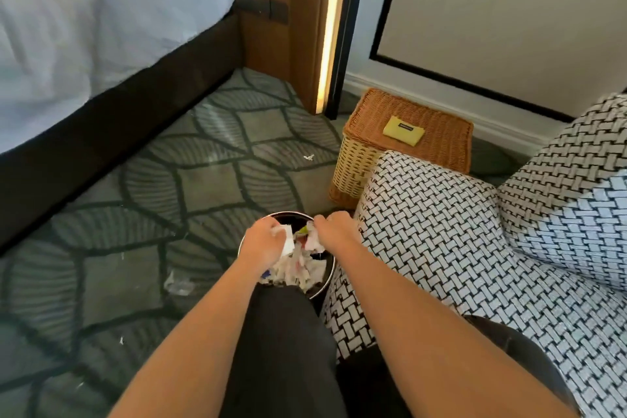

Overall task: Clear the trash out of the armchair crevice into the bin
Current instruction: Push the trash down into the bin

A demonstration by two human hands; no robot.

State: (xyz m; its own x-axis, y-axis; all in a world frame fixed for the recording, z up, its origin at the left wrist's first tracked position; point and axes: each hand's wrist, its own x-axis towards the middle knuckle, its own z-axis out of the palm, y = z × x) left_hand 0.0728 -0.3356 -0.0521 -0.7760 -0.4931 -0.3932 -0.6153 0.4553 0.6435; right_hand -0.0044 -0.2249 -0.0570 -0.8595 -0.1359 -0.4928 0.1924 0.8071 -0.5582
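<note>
A round dark bin [325,285] stands on the carpet against the left arm of the black-and-white woven armchair [441,231]. It is heaped with crumpled paper and wrappers [298,271]. Both my hands hover over its mouth. My left hand [263,243] grips a white scrap of paper [287,239]. My right hand [334,229] holds crumpled white and red trash [312,241] just above the heap. The armchair crevice is hidden from this angle.
A wicker basket [359,159] with a yellow pouch [403,131] on its lid stands behind the armchair arm. A bed [84,44] fills the left. A clear plastic scrap [178,285] and small white bits [308,157] lie on the patterned carpet. My dark trouser leg [288,349] is below.
</note>
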